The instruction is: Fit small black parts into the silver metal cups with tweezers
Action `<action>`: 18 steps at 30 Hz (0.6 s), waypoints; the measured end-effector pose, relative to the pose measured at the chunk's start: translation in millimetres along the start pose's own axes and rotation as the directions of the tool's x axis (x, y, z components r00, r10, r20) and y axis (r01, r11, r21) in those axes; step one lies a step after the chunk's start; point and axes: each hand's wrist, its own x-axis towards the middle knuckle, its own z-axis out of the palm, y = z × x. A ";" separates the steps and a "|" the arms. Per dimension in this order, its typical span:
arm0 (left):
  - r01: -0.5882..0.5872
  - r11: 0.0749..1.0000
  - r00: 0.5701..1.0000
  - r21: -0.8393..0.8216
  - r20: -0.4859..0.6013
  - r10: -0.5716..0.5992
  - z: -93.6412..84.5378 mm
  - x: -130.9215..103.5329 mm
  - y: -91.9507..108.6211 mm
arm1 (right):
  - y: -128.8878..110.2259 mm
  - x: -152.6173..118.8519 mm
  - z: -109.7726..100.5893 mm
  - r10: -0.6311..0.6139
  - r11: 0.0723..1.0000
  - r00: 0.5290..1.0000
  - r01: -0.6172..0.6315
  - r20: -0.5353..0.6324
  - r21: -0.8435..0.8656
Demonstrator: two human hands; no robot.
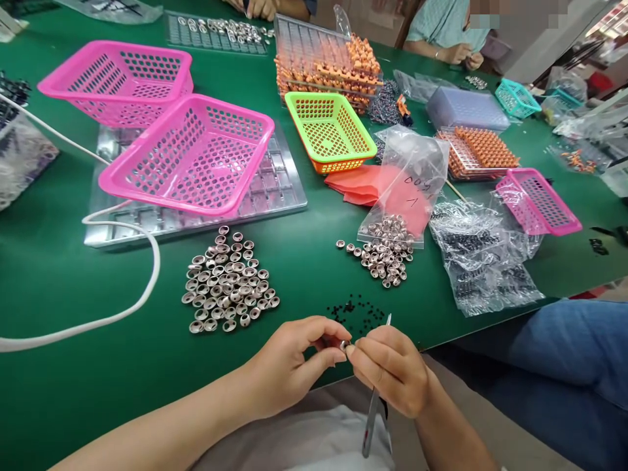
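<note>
left grip pinched, thumb and fingertips closed on a small metal cap at the near edge of the counter. right grip closed round tweezers, tips pointing up past the knuckles, handle end hanging down toward the lap. both grips touching at the cap. just beyond the grips, a scatter of tiny black beads. beyond and to the left of the left grip, a sorted heap of metal caps; beyond the right grip, a looser spill of caps from a clear bag. further out, pink baskets on a clear tray.

judged step: fitting or seating a part in the held cap, mid-assembly. cannot tell whether a bead is already in. next move likely calls for steady fingertip hold, fine tweezer aim.
</note>
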 end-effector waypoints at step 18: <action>-0.115 0.992 0.993 0.051 -0.034 0.117 2.2 -2.3 -0.4 | 0.8 6.1 -4.9 -0.026 0.997 0.997 0.020 0.079 0.077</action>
